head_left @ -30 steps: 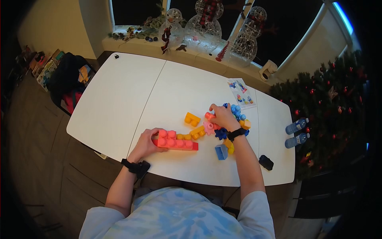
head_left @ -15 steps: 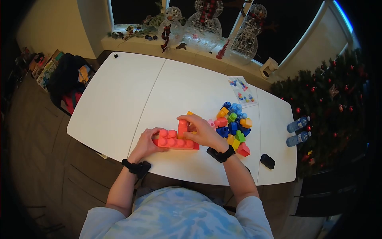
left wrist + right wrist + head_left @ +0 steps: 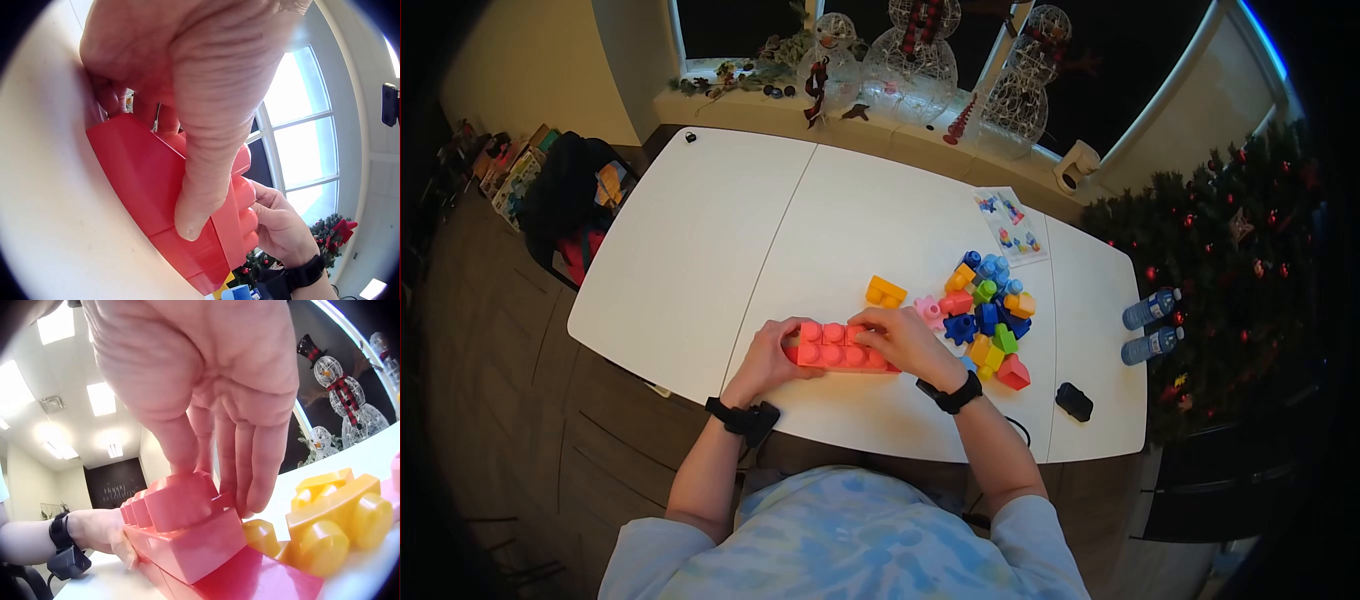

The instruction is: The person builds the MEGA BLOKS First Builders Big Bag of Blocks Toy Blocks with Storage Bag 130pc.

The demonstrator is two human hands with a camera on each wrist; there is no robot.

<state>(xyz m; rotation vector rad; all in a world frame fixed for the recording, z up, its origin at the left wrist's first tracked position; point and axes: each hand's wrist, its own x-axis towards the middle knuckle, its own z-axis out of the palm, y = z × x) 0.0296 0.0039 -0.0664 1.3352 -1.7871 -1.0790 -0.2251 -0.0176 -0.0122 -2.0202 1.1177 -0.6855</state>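
Observation:
A long stack of toy building blocks [image 3: 830,356], light red studded blocks over darker red ones, lies near the table's front edge. My left hand [image 3: 768,358] grips its left end; in the left wrist view the thumb [image 3: 200,206] presses the side of the dark red lower layer [image 3: 134,178]. At the stack's right part, my right hand [image 3: 905,342] pinches a light red block in the back row, its fingers partly covering it. From the right wrist, the thumb meets the studs of the top layer [image 3: 181,503] and the other fingers reach down the far side.
Behind the stack lies a yellow block [image 3: 886,292], with more yellow blocks [image 3: 337,519] close to the right hand. To the right is a pile of mixed blocks [image 3: 988,322]. A printed sheet [image 3: 1014,228], a black device [image 3: 1074,402] and two water bottles [image 3: 1150,328] stand farther off.
My right hand has come left from the pile with a light red block, held it upright over the stack, then lowered it onto the back row. My left hand has stayed on the stack.

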